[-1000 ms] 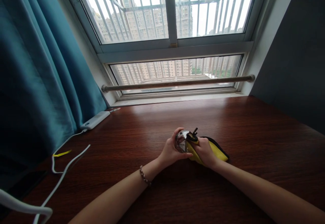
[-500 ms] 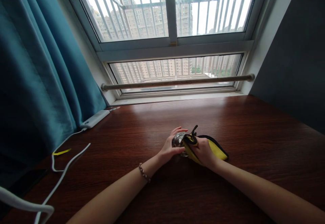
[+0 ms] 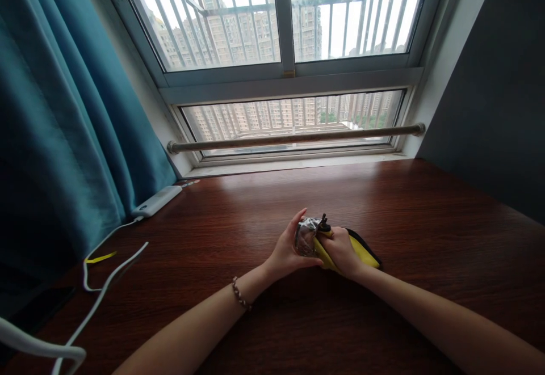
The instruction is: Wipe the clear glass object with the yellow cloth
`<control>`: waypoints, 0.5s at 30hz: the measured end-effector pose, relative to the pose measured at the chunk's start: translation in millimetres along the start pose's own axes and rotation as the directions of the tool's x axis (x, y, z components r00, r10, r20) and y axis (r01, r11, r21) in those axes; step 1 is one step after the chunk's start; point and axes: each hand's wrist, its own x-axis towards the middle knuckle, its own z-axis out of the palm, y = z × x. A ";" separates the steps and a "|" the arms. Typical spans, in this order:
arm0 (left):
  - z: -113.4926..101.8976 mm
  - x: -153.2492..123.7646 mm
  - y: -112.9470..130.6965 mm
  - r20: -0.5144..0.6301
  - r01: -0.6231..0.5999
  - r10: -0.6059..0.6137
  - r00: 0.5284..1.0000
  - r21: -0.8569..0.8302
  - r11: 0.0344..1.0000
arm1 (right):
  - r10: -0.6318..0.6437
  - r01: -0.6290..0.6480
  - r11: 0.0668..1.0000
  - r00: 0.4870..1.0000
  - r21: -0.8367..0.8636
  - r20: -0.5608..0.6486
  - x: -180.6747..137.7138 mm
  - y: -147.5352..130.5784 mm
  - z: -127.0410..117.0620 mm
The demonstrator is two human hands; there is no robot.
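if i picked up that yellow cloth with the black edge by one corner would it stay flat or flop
The yellow black-edged cloth would probably flop: it bunches and folds under the right hand against the shiny faceted glass object. It looks thin, so likely light. Its soft surface probably grips rather than slides on the dark wooden table.

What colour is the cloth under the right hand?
Yellow with a black edge: the cloth under the right hand, seen in the head view.

Around the two hands the dark wooden desk lies open from twelve through six o'clock, while at nine to ten o'clock a white power bank, its white cables and the teal curtain crowd the edge.
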 end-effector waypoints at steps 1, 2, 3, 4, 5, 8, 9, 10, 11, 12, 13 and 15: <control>0.9 -0.1 1.7 -0.012 -0.004 0.004 1.000 -0.012 1.000 | -0.005 0.005 1.000 1.000 -0.002 0.008 0.0 0.1 0.2; 1.4 0.3 3.2 -0.021 -0.007 0.006 1.000 -0.024 1.000 | -0.006 0.006 1.000 1.000 -0.011 0.009 -0.4 -0.2 0.0; 1.5 1.0 4.5 -0.026 -0.006 0.005 1.000 -0.038 0.999 | -0.002 0.003 1.000 1.000 -0.024 0.006 -0.9 -0.9 -0.4; 1.2 1.9 5.7 -0.029 0.001 -0.002 1.000 -0.052 0.999 | 0.006 -0.006 0.999 1.000 -0.037 0.002 -1.6 -1.8 -1.1; 0.7 2.8 6.7 -0.030 0.012 -0.014 0.999 -0.063 0.998 | 0.013 -0.013 0.999 1.000 -0.046 0.001 -2.3 -2.9 -1.8; -2.1 4.4 10.0 -0.030 0.062 -0.065 0.997 -0.075 0.995 | 0.031 -0.031 0.997 1.000 -0.070 0.003 -4.0 -6.8 -3.7; -3.0 4.3 11.3 -0.032 0.079 -0.082 0.996 -0.074 0.994 | 0.036 -0.036 0.996 0.999 -0.081 0.001 -4.2 -8.0 -4.0; -3.8 3.9 12.7 -0.034 0.096 -0.098 0.995 -0.071 0.993 | 0.041 -0.041 0.996 0.999 -0.085 -0.003 -4.3 -9.1 -4.1; -4.4 3.3 14.2 -0.037 0.110 -0.113 0.993 -0.069 0.992 | 0.043 -0.043 0.996 0.999 -0.083 -0.001 -4.3 -10.1 -4.1; -4.8 2.5 15.6 -0.041 0.124 -0.126 0.991 -0.066 0.990 | 0.042 -0.042 0.996 0.999 -0.078 0.005 -4.2 -10.8 -4.0; -5.1 1.6 16.8 -0.047 0.135 -0.138 0.989 -0.064 0.989 | 0.037 -0.036 0.997 0.999 -0.071 0.013 -4.0 -11.2 -3.8; -5.1 -0.1 17.9 -0.059 0.151 -0.154 0.986 -0.061 0.987 | 0.017 -0.015 0.998 0.999 -0.065 0.033 -3.4 -10.9 -3.4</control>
